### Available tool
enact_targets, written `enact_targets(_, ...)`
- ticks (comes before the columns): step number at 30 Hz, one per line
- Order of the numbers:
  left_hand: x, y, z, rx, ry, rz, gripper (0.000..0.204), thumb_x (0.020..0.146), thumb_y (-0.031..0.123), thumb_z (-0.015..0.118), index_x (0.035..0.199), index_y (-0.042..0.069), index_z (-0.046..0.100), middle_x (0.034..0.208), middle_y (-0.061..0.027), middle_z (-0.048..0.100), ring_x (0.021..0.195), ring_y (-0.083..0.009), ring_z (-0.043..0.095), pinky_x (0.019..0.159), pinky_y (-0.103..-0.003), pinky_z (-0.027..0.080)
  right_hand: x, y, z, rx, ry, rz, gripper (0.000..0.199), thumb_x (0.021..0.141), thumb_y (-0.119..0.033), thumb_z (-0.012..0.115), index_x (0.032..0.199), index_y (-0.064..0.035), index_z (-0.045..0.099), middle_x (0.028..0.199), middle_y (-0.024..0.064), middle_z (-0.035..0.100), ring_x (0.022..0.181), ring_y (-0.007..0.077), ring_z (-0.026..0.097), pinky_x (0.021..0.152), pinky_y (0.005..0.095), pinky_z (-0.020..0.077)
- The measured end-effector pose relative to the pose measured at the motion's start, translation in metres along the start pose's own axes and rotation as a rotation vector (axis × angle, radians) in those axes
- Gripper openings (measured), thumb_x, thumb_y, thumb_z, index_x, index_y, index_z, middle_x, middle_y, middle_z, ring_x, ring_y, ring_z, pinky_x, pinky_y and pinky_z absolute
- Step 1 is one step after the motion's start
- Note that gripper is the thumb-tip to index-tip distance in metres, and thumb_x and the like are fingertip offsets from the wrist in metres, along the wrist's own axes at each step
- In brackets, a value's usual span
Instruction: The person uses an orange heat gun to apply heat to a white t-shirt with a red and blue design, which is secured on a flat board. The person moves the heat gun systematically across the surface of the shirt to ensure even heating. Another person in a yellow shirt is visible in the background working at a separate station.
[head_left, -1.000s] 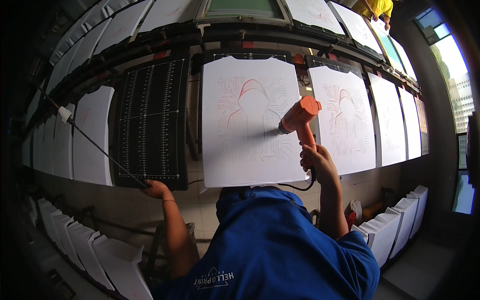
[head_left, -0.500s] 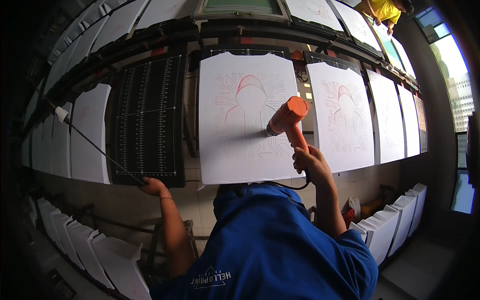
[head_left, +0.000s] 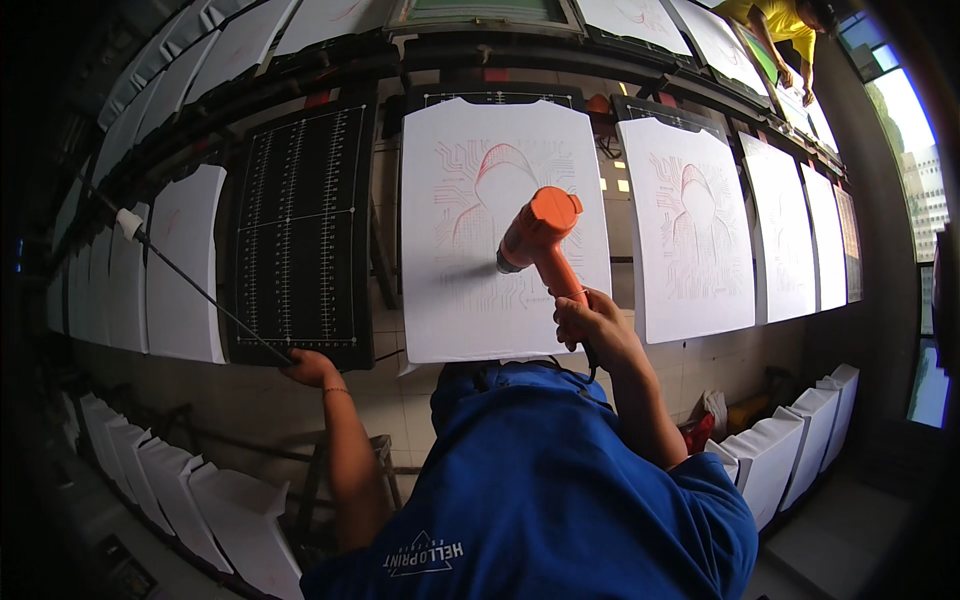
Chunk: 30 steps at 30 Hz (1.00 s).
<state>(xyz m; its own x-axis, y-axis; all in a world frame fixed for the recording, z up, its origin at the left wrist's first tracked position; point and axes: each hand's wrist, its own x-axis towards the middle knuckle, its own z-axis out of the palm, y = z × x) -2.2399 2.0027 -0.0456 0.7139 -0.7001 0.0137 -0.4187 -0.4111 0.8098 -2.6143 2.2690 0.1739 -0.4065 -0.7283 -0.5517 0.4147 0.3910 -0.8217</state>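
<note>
My right hand [head_left: 592, 325] is wrapped round the handle of an orange heat gun [head_left: 545, 225]. Its nozzle points down at a white T-shirt [head_left: 450, 320] stretched over a black board; whether it touches the cloth I cannot tell. A faint red and grey print of a hooded figure with circuit-like lines covers the shirt's middle, partly hidden by the gun. At the near edge of a bare black board [head_left: 260, 250] with white ruler marks, my left hand [head_left: 315, 368] is closed on the end of a thin dark rod [head_left: 215, 308]. A white fitting [head_left: 129, 224] sits farther up the rod.
Another printed white shirt [head_left: 690, 285] lies to the right, with more shirt-covered boards beyond. White shirts on boards [head_left: 185, 270] continue at left. Behind runs a dark rail [head_left: 440, 58]; a framed screen [head_left: 485, 10] stands past it. A person in yellow [head_left: 785, 30] works at far right.
The heat gun and my right hand have shifted left over the print. My left hand stays on the rod. The person in yellow has moved an arm.
</note>
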Motion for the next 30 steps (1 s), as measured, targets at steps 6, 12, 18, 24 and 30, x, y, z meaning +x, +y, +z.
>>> enact_targets(6,0.010,-0.011,0.001,0.059,-0.015,-0.024,0.052,0.094,0.028,0.042,0.130,-0.009,0.041,0.121,-0.0293,0.054,0.111,-0.0412,0.058,0.095,-0.047,0.048,0.005,0.002,0.010,-0.060,-0.120,0.013,0.029,0.092,-0.030,0.063,0.097,-0.0028,0.054,0.077,0.0027,0.055,0.065,0.0101,0.057,0.055,0.0242,0.0467)
enact_targets(12,-0.010,0.012,-0.002,0.018,-0.031,-0.036,0.052,0.093,0.027,0.041,0.130,-0.010,0.040,0.125,-0.0301,0.053,0.113,-0.0412,0.057,0.096,-0.047,0.048,-0.030,0.016,-0.062,0.078,0.206,-0.018,0.029,0.092,-0.029,0.063,0.099,-0.0022,0.055,0.076,0.0022,0.055,0.063,0.0108,0.057,0.053,0.0239,0.0455)
enact_targets(18,0.002,-0.009,-0.001,0.003,-0.006,-0.058,0.053,0.093,0.027,0.041,0.133,-0.009,0.039,0.127,-0.0298,0.052,0.115,-0.0416,0.056,0.098,-0.047,0.047,-0.042,0.015,-0.072,0.107,0.301,-0.054,0.026,0.093,-0.027,0.063,0.099,-0.0023,0.055,0.076,0.0032,0.056,0.061,0.0112,0.058,0.050,0.0231,0.0450)
enact_targets(24,0.007,-0.011,0.003,-0.031,-0.008,-0.036,0.053,0.094,0.026,0.042,0.134,-0.009,0.038,0.127,-0.0315,0.052,0.114,-0.0418,0.058,0.098,-0.047,0.047,-0.020,0.008,-0.007,0.045,0.013,0.039,0.033,0.092,-0.031,0.063,0.102,-0.0014,0.055,0.078,0.0019,0.056,0.065,0.0101,0.058,0.055,0.0239,0.0463)
enact_targets(30,0.006,-0.009,0.001,-0.004,-0.031,-0.008,0.053,0.095,0.026,0.042,0.133,-0.010,0.039,0.126,-0.0306,0.053,0.112,-0.0411,0.059,0.097,-0.047,0.048,-0.005,0.014,0.016,-0.055,-0.143,0.057,0.033,0.092,-0.032,0.063,0.100,-0.0015,0.054,0.078,0.0021,0.055,0.067,0.0103,0.057,0.058,0.0248,0.0462)
